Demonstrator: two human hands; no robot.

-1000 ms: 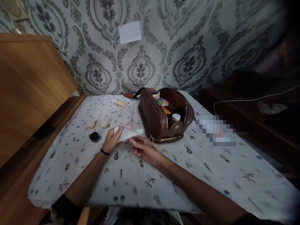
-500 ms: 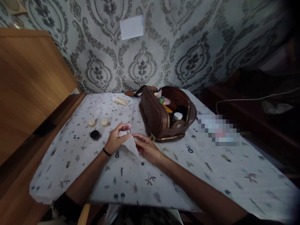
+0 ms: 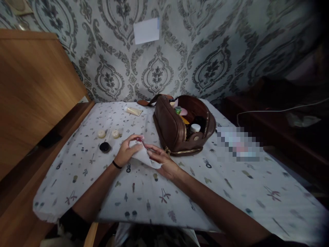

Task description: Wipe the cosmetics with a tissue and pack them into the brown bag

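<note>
My left hand (image 3: 126,150), with a black band at the wrist, is closed round a small pink-and-red item (image 3: 140,139). Fingers cover most of that item, so I cannot tell its kind. A white tissue (image 3: 143,156) drapes below it, under my left thumb and across to the other side. My right hand (image 3: 164,163) pinches the tissue close to the item, fingertips almost meeting those of my left hand. Just beyond my right hand stands a brown cosmetic bag (image 3: 169,125), unzipped, with a white-capped container (image 3: 195,128) and a green-topped one (image 3: 177,109) inside.
Left of my hands lie two cream-coloured round jars (image 3: 101,133) and a black-lidded jar (image 3: 105,147). A cream tube (image 3: 134,111) lies near the wall. A blurred-out flat item (image 3: 240,144) rests at the right. A wooden cabinet (image 3: 38,85) borders the table's left side.
My right hand has shifted slightly along the tissue, whose lower edge now spreads further right across the palm. The small item stays in my left hand. The view has moved slightly.
</note>
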